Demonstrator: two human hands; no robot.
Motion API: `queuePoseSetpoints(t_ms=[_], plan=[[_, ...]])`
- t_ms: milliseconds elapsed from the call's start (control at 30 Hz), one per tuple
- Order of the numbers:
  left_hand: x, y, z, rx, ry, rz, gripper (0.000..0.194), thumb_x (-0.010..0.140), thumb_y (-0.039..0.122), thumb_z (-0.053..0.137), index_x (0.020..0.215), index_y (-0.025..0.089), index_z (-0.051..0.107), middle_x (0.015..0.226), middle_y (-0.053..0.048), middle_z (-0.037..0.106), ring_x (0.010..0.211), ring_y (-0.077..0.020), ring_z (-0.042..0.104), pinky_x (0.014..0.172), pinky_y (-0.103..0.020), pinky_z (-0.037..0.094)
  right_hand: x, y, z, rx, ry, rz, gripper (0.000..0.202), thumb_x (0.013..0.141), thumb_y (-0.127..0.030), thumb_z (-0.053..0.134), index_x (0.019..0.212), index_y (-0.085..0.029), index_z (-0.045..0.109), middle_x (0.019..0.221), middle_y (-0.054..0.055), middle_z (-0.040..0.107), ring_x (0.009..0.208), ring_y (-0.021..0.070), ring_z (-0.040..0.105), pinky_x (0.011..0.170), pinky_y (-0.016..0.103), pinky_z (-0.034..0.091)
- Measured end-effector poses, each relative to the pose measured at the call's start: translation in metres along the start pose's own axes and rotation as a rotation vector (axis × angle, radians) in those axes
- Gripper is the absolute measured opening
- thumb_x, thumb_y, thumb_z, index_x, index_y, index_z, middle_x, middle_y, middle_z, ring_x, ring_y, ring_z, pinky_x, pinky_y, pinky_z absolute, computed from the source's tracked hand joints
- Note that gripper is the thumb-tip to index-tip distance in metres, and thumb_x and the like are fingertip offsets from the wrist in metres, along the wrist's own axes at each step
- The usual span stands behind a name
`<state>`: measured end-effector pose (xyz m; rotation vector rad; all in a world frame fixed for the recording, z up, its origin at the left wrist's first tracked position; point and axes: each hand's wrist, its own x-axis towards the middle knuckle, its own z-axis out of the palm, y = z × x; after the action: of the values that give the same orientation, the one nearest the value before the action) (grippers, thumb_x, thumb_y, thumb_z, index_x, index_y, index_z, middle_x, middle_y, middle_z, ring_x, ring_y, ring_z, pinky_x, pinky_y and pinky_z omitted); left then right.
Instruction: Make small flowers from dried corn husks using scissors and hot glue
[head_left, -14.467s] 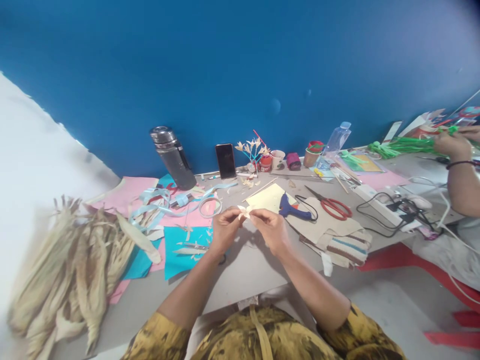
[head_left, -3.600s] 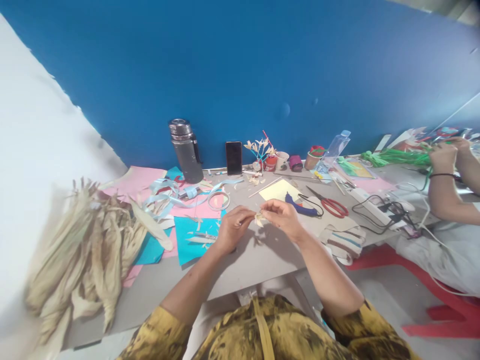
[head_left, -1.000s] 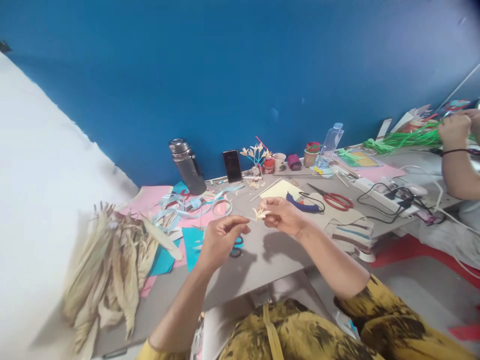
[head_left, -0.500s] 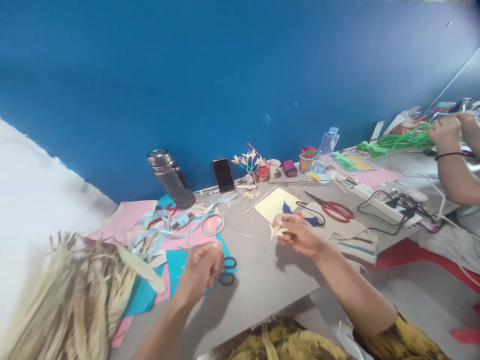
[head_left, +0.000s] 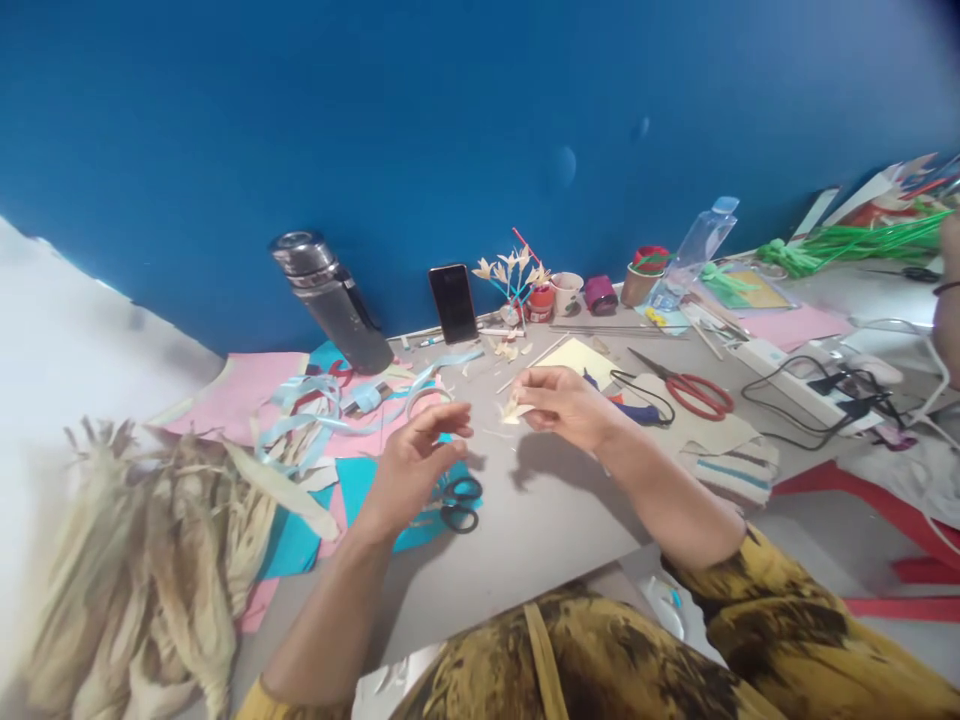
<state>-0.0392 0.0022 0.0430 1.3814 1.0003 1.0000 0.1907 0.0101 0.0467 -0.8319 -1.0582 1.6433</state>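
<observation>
Between the thumb and fingers of my right hand (head_left: 559, 408) is a small cream husk flower (head_left: 513, 410), held above the grey table (head_left: 547, 520). My left hand (head_left: 421, 462) hovers to its left, fingers apart and nothing in them. Just under and beside that hand lie black-handled scissors (head_left: 460, 503) on blue paper (head_left: 356, 480). Several similar cream flowers (head_left: 514, 268) on blue stems stand at the back by the wall.
Dried husks (head_left: 165, 570) lie at the left. A grey flask (head_left: 334, 305), phone (head_left: 453, 303), paper cup (head_left: 567, 293) and plastic bottle (head_left: 694, 250) line the back. Red-handled scissors (head_left: 697, 396) and a power strip (head_left: 799, 385) lie right. Another person's arm shows at the right edge.
My left hand has opened from a closed shape and risen slightly. My right hand, still pinching the flower, has come closer to it. The view has shifted; the other person's hands have mostly left it.
</observation>
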Motion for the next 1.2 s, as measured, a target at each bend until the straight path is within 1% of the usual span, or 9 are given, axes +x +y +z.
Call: queuePoseSetpoints(t_ms=[67,200,400,467,567,667,767,1000,1200], plan=[[-0.001,-0.004,0.007,-0.082,-0.063,-0.063,0.033,0.066,0.024,0.081,0.097,0.017,0.074,0.092,-0.007,0.072,0.087,-0.0206,0.066,0.07,-0.028,0.053,0.006,0.007,0.009,-0.086,0.005,0.006,0.03,0.069,-0.039,0.082,0.072,-0.014,0.065,0.058,-0.002,0.057,0.046,0.0048,0.036,0.045,0.02,0.022],[-0.004,-0.008,0.015,-0.102,-0.009,-0.159,0.019,0.063,0.024,0.083,0.073,0.015,0.07,0.068,-0.002,0.068,0.065,-0.0136,0.061,0.059,-0.023,0.046,0.01,0.018,0.021,-0.217,0.022,0.008,0.032,0.07,-0.043,0.08,0.072,-0.014,0.067,0.051,-0.005,0.052,0.047,0.0065,0.039,0.046,0.02,0.026],[-0.003,-0.017,0.013,-0.112,0.079,-0.134,0.016,0.064,0.026,0.08,0.071,0.016,0.07,0.06,0.001,0.066,0.058,-0.0127,0.059,0.059,-0.024,0.046,0.009,0.025,0.021,-0.266,0.08,-0.037,0.036,0.077,-0.047,0.072,0.095,-0.015,0.072,0.07,0.0,0.064,0.05,0.0072,0.041,0.047,0.022,0.029],[-0.002,-0.021,0.01,-0.077,0.159,-0.09,0.013,0.066,0.026,0.079,0.073,0.017,0.071,0.063,0.001,0.066,0.06,-0.0132,0.06,0.061,-0.025,0.048,0.005,0.028,0.017,-0.418,0.197,-0.098,0.033,0.083,-0.044,0.065,0.096,-0.015,0.071,0.078,0.003,0.068,0.054,0.0095,0.046,0.051,0.023,0.035],[-0.001,-0.024,0.006,0.018,0.306,0.041,0.009,0.068,0.025,0.076,0.073,0.017,0.073,0.073,-0.001,0.069,0.068,-0.0144,0.061,0.064,-0.025,0.048,-0.007,0.035,0.01,-0.891,0.323,-0.075,0.02,0.087,-0.033,0.058,0.083,-0.017,0.069,0.076,0.003,0.068,0.065,0.014,0.056,0.061,0.026,0.039],[-0.001,-0.025,0.004,0.08,0.373,0.185,0.006,0.07,0.024,0.074,0.07,0.018,0.072,0.079,-0.003,0.069,0.075,-0.016,0.061,0.067,-0.025,0.048,-0.018,0.046,0.006,-1.383,0.241,0.11,0.014,0.087,-0.031,0.061,0.087,-0.02,0.069,0.088,0.004,0.071,0.079,0.0183,0.064,0.067,0.027,0.038],[0.0,-0.027,0.005,0.1,0.382,0.232,0.006,0.071,0.023,0.073,0.07,0.018,0.07,0.077,-0.002,0.068,0.074,-0.0162,0.061,0.067,-0.025,0.048,-0.021,0.056,0.008,-1.65,0.16,0.228,0.016,0.09,-0.031,0.058,0.092,-0.019,0.068,0.097,0.009,0.072,0.086,0.0225,0.067,0.069,0.029,0.038],[0.003,-0.037,0.004,0.015,0.4,0.178,0.011,0.069,0.026,0.076,0.072,0.018,0.07,0.08,-0.003,0.066,0.076,-0.0161,0.059,0.066,-0.024,0.048,-0.017,0.06,0.023,-1.825,0.043,0.295,0.026,0.094,-0.017,0.045,0.107,-0.008,0.066,0.103,0.02,0.071,0.094,0.0301,0.07,0.072,0.032,0.045],[0.005,-0.037,0.002,-0.058,0.41,0.12,0.015,0.064,0.027,0.078,0.071,0.017,0.068,0.073,-0.001,0.063,0.066,-0.0131,0.055,0.059,-0.023,0.045,-0.018,0.057,0.02,-1.819,0.07,0.266,0.03,0.099,-0.026,0.042,0.113,-0.009,0.063,0.11,0.022,0.069,0.1,0.0303,0.069,0.077,0.033,0.048]])
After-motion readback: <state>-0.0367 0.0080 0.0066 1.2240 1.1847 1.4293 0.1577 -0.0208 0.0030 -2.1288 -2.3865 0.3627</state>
